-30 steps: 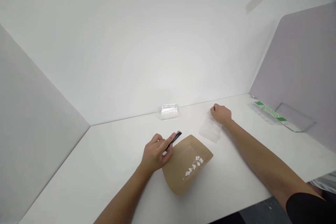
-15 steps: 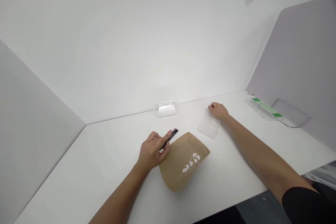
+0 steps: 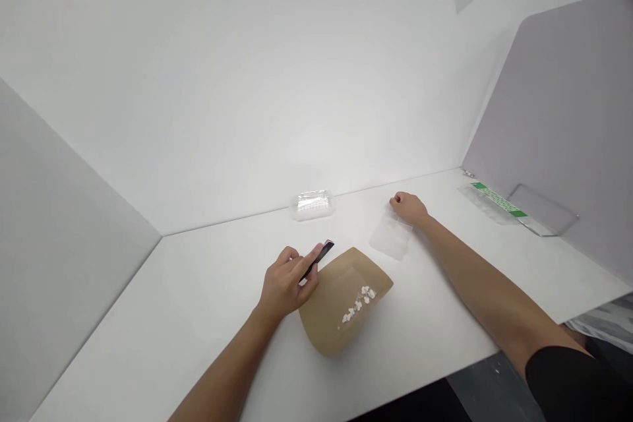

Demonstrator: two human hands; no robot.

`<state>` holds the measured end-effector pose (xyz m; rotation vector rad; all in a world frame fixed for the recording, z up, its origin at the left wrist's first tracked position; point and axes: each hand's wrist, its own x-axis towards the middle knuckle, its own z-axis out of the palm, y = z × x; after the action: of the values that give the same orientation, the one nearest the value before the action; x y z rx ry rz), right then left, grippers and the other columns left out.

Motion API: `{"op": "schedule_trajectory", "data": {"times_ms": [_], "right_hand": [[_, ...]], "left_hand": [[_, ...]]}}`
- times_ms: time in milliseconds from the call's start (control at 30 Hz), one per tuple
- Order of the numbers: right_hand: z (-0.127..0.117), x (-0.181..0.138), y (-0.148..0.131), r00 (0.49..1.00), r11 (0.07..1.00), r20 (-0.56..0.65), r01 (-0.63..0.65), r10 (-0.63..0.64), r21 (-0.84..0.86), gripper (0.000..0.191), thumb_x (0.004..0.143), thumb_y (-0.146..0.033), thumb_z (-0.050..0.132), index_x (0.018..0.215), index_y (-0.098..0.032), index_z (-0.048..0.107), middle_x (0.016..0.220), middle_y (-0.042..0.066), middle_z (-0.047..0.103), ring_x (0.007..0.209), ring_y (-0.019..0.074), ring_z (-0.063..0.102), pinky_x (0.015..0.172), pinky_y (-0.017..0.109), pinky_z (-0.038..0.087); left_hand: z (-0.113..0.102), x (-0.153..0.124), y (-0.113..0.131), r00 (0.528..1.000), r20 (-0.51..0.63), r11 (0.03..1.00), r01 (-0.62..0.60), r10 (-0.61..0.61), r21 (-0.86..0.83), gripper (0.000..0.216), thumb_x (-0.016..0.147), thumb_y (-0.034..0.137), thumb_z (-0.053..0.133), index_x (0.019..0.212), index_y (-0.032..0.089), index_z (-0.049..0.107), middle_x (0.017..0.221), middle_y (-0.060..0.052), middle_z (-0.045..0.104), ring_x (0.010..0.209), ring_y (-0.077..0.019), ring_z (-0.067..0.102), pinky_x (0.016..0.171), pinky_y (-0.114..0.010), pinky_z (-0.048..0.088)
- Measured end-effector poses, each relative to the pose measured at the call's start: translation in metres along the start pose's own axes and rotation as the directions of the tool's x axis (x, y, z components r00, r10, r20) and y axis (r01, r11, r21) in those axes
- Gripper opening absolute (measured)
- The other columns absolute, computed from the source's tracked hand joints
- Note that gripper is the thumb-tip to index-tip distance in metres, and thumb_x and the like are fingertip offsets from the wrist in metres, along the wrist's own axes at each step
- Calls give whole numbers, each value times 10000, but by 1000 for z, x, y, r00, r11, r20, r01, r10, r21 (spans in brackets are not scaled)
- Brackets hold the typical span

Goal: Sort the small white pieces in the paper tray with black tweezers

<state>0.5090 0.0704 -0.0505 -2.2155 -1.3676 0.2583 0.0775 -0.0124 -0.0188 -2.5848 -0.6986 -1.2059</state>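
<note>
My left hand [image 3: 287,280] is closed on a slim black object [image 3: 324,250] with a slanted tip, its index finger stretched along it. The object's exact kind does not show. Against those fingers lies the left edge of a curved brown paper piece [image 3: 329,306] bearing a row of small white blossom shapes. Whether the fingers also grip the paper, I cannot tell. Farther back, my right hand [image 3: 410,208] rests as a fist on the table at the far end of a translucent plastic bag [image 3: 390,237]. Its fingertips are hidden, and so is anything inside them.
A clear shiny plastic pack [image 3: 312,204] sits by the back wall. To the right lie a clear bag with a green dotted header [image 3: 499,200] and a bent metal wire frame [image 3: 541,235] near the grey side panel [image 3: 568,112]. The white table's front edge runs along the lower right.
The view has shifted very slightly. Both hands, the black object and the brown paper keep almost the same places and poses.
</note>
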Motion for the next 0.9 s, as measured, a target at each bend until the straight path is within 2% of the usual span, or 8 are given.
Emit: {"op": "schedule_trajectory", "data": {"times_ms": [333, 533, 600, 667, 733, 800, 867, 900], "right_hand": [[1, -2, 0, 1000, 998, -4, -1, 1, 67, 198, 894, -360, 538, 746, -230, 557, 769, 14, 659, 709, 179, 553, 618, 278, 341], [4, 1, 5, 1000, 976, -13, -19, 23, 215, 202, 879, -315, 589, 700, -222, 571, 726, 15, 638, 719, 182, 546, 637, 280, 357], [6, 5, 8, 999, 952, -13, -35, 41, 305, 215, 892, -306, 603, 698, -214, 584, 724, 12, 639, 717, 175, 553, 644, 278, 383], [6, 11, 12, 998, 906, -11, -51, 61, 419, 221, 926, -335, 619, 752, -198, 617, 763, 12, 655, 728, 163, 578, 667, 275, 434], [3, 17, 17, 996, 835, -18, -62, 86, 547, 260, 971, -414, 620, 886, -171, 651, 857, 19, 673, 763, 151, 615, 717, 291, 501], [-1, 22, 24, 992, 743, -43, -58, 116, 667, 335, 1001, -483, 586, 992, -152, 640, 953, 37, 680, 826, 156, 653, 774, 331, 549], [-6, 23, 33, 985, 646, -87, -29, 146, 763, 318, 1008, -469, 530, 916, -171, 595, 983, 67, 692, 908, 188, 678, 808, 357, 562], [-8, 23, 37, 980, 598, -112, -8, 162, 801, 295, 1000, -443, 488, 841, -200, 544, 999, 89, 703, 960, 208, 686, 817, 362, 566]], "left_hand": [[0, 3, 3, 1000, -15, 1000, -15, 15, 11, 616, 899, 121, 616, 1486, 283, 520, 609, 40, 562, 704, -165, 533, 576, -237, 435], [-3, 5, 2, 1000, -12, 1000, -20, 20, 15, 630, 889, 119, 639, 1485, 281, 520, 620, 40, 556, 716, -164, 525, 587, -233, 432], [-6, 5, -2, 999, -35, 999, 20, -19, 33, 613, 896, 144, 641, 1481, 284, 524, 657, 31, 572, 727, -161, 542, 583, -228, 432], [-7, 5, -10, 988, -50, 987, 147, -143, 68, 557, 917, 194, 629, 1459, 294, 546, 693, 21, 572, 732, -159, 563, 578, -227, 435], [-8, 3, -19, 936, 6, 930, 350, -352, 111, 499, 947, 274, 596, 1443, 309, 557, 731, 11, 564, 726, -164, 580, 575, -237, 449], [-7, -1, -31, 814, 126, 822, 547, -567, 162, 502, 963, 356, 556, 1463, 315, 527, 816, -9, 589, 736, -176, 600, 575, -257, 470], [-6, -5, -42, 684, 201, 713, 670, -702, 209, 504, 961, 399, 529, 1456, 299, 522, 929, -43, 632, 823, -206, 630, 608, -285, 500], [-5, -7, -47, 662, 210, 694, 685, -720, 220, 484, 955, 398, 525, 1422, 276, 555, 954, -61, 648, 890, -231, 638, 624, -299, 506]]}}
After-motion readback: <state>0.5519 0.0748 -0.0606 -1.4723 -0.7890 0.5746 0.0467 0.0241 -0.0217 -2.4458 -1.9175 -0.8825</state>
